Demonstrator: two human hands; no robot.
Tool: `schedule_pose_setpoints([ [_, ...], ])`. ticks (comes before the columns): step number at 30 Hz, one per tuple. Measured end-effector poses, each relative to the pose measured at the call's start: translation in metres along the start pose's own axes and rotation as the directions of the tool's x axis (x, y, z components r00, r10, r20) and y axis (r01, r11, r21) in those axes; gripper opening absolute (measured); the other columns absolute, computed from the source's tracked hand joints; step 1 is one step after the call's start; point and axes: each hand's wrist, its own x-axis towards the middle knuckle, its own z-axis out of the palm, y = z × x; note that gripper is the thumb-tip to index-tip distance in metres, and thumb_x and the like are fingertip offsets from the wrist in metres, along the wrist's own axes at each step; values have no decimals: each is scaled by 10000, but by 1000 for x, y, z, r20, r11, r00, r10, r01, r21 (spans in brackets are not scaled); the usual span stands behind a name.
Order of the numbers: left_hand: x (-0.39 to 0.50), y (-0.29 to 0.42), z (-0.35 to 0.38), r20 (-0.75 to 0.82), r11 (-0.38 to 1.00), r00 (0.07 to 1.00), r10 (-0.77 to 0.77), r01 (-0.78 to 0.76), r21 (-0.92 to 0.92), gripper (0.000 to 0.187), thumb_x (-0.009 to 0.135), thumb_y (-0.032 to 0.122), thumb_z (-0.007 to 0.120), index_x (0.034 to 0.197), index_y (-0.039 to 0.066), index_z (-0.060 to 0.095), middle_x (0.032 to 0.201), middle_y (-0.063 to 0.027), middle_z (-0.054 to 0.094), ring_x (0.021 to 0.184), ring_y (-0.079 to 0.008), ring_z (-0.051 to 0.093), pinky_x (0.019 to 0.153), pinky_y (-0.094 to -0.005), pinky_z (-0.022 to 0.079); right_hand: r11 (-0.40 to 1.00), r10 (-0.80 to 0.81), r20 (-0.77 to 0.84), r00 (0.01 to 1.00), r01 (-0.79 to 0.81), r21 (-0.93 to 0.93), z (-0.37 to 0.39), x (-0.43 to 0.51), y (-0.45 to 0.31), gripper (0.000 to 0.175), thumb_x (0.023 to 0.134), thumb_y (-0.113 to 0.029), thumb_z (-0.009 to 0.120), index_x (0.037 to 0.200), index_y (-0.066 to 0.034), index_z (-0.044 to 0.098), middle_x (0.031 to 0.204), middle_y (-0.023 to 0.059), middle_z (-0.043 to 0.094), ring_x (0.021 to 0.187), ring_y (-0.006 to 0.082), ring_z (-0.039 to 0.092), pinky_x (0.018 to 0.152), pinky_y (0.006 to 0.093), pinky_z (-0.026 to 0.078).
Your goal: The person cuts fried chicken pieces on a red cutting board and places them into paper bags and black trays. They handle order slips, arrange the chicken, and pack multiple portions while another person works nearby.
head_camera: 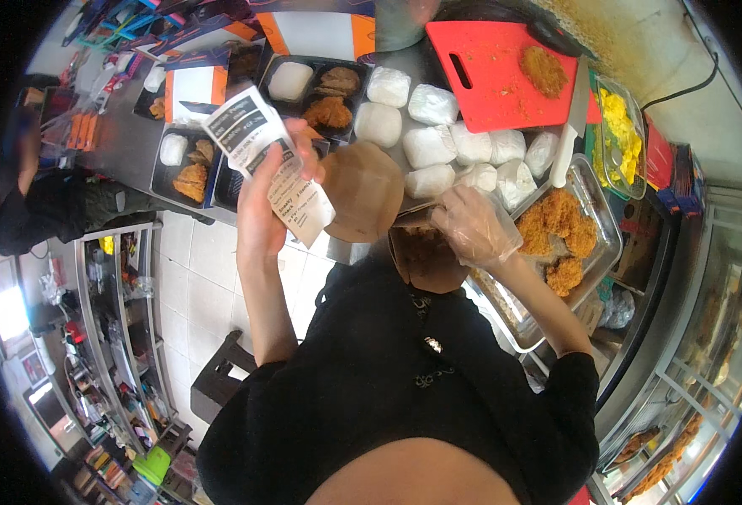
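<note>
My left hand (pixel 276 183) holds a printed paper receipt (pixel 254 136) that bears writing, raised above the counter's front edge. Just right of it is a round brown paper container (pixel 359 192); whether the hand touches it is unclear. My right hand (pixel 472 224), in a clear plastic glove, has its fingers at the rim of an open brown paper box (pixel 431 259), whose inside is dark. Beyond the right hand, several white paper-wrapped portions (pixel 431 146) stand in rows on the metal counter.
A red cutting board (pixel 497 82) carries a fried cutlet and a knife (pixel 570 126). A metal tray (pixel 607 233) of fried chicken lies at right, beside a glass dish of yellow food (pixel 620 136). Black meal trays (pixel 182 167) stand at left. Another person (pixel 36 196) is at far left.
</note>
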Motion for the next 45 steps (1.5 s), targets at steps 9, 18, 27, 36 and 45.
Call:
schedule_pose_setpoints([
  [9,23,-54,42,367,-121,882,-297,-416,901,319,791,248,709,1058,82,654,926,-146,668,895,-290,639,786,-379,487,992,-32,-2,999,32,-120,22,1,-4,123,665,-170,658,773,-129,617,796,45,564,899,237,525,714,400,428],
  [18,25,-84,58,409,-96,778,-477,-509,856,186,676,245,741,802,111,713,737,-132,671,745,-320,664,693,-425,514,999,-34,-300,953,37,3,-2,-13,-3,268,618,-121,670,879,-182,687,814,54,481,688,251,478,536,367,409],
  [27,24,-107,51,457,-92,790,-408,-534,841,128,695,135,709,762,28,684,764,-175,663,777,-343,663,713,-439,520,990,-24,-201,979,-5,-140,0,-18,-7,221,688,-188,677,899,-126,651,848,15,622,695,214,554,587,367,456],
  [36,41,-106,29,412,-91,796,-443,-497,863,202,754,202,685,864,33,700,785,-232,647,809,-378,645,753,-460,504,997,46,-205,978,-57,-49,-66,-6,-2,292,597,-121,642,888,-134,646,730,22,586,693,210,578,569,364,495],
  [45,43,-51,29,338,299,900,-276,-254,920,283,851,284,668,978,31,670,766,-185,634,691,-283,615,666,-365,479,973,233,32,972,-232,-10,-133,28,77,219,707,-191,629,904,-102,670,874,94,650,821,282,630,653,424,516],
])
